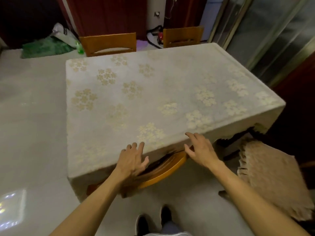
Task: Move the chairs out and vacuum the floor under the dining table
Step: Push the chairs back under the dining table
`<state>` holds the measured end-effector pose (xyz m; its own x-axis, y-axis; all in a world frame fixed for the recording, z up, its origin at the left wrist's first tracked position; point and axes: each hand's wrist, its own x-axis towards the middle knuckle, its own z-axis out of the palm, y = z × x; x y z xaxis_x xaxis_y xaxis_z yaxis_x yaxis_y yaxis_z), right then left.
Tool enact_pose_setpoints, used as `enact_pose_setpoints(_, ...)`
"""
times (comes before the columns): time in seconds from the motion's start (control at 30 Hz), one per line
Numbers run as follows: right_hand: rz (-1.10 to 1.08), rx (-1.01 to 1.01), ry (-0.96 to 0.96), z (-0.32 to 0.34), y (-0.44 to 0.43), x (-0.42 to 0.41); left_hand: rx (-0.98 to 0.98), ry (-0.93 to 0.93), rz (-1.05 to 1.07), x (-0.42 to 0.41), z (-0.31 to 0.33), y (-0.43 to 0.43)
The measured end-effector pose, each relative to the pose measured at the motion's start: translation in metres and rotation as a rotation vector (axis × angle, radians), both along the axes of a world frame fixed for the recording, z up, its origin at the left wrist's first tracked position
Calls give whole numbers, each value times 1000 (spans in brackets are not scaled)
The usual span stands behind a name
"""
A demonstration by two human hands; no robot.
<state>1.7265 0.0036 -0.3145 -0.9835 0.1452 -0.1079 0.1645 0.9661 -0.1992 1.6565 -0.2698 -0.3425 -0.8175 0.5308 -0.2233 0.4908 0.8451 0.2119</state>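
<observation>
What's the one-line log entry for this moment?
left hand: open, at table edge | right hand: open, by near chair | near chair: tucked under table

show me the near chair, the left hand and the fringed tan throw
near chair [165, 173]: head view, curved wooden top rail
left hand [132, 160]: head view, back of the hand
fringed tan throw [272, 181]: head view, middle of the fabric

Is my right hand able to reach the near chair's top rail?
Probably yes: the right hand is right beside the top rail, which sticks out below the tablecloth overhang, nothing between them.
</observation>
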Motion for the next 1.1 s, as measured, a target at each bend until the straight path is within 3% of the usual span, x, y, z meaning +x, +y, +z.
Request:
enact_pose_setpoints(0.23, -255, -1, 71, 34, 86, 89, 26, 104, -221, 16, 53, 91)
enact_pose_setpoints(0.43, -539, -52, 93, 53, 181, 213, -31, 203, -451, 67, 73, 224)
enact_pose_setpoints(0.8, -969, -40, 40, 75, 332, 483, -1, 176, -827, 247, 95, 476)
enact_pose_setpoints(1.1, -1213, -76, 67, 83, 393, 606, 47, 203, -1095, 360, 101, 621)
